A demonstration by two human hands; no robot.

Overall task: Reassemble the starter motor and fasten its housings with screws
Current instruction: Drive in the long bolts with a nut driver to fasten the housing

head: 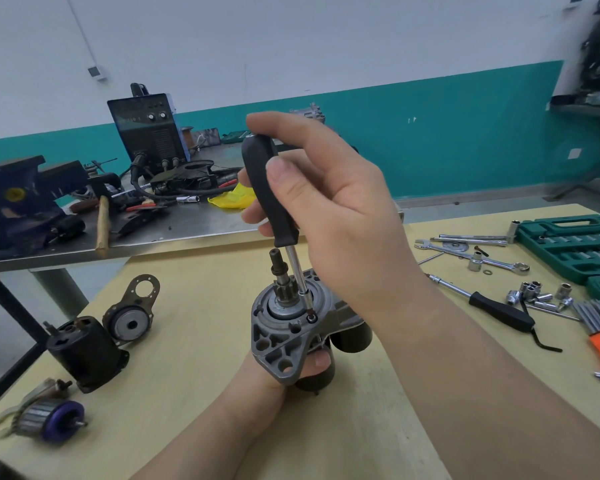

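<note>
On wood, right hand (329, 202) grips screwdriver (270, 192); left (278, 372) grips starter (291, 327).

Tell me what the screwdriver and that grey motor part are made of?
The screwdriver in the right hand: its handle looks like matte black plastic or rubber, its shaft shiny steel, bright and mirror-like. The grey housing, gripped underneath by the left hand, looks like cast metal, probably aluminium: dull, slightly rough, with moulded ribs and holes.

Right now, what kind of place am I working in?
Most likely a repair workshop: a bench vise and a welding machine on the metal bench, a green socket set case, and loose wrenches on the wooden table.
</note>
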